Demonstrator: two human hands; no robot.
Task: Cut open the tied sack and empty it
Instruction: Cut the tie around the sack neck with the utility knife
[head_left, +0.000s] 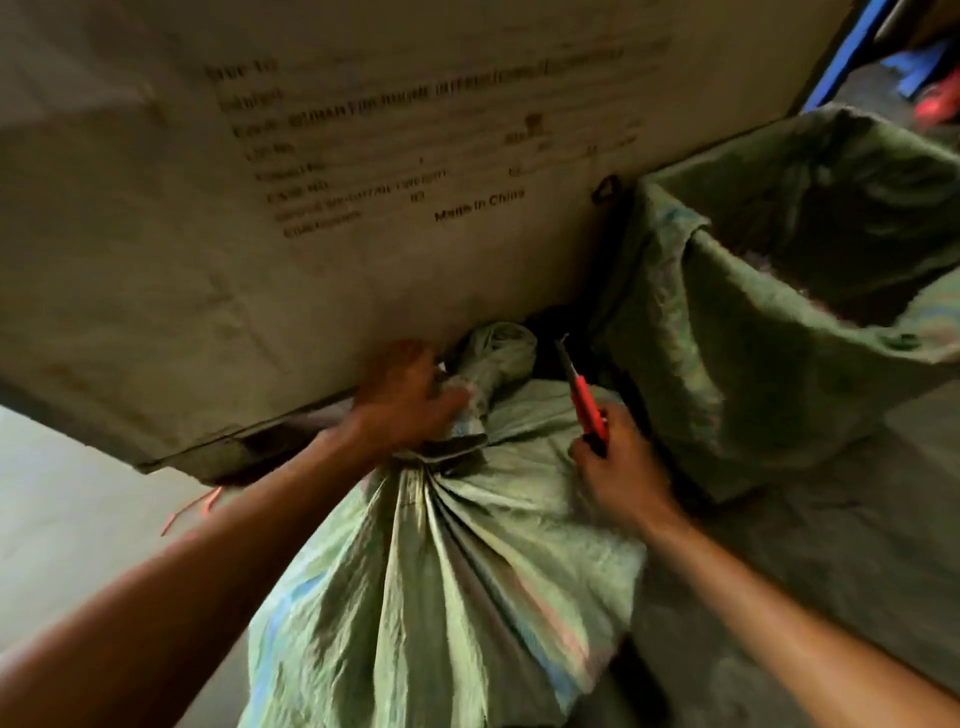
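A green woven sack (457, 582) stands in front of me, its mouth gathered and tied into a neck with a bunched tuft (498, 351) above the tie. My left hand (408, 400) grips that neck just under the tuft. To the right of the neck, my right hand (618, 467) holds a red utility knife (584, 397). Its blade points up and away and is not touching the sack.
A large cardboard box (311, 208) with printed text stands right behind the sack. An open green sack (769, 332) with its rim folded down stands at the right. A red strap (192, 512) lies on the pale floor at the left. Blue objects are at the top right.
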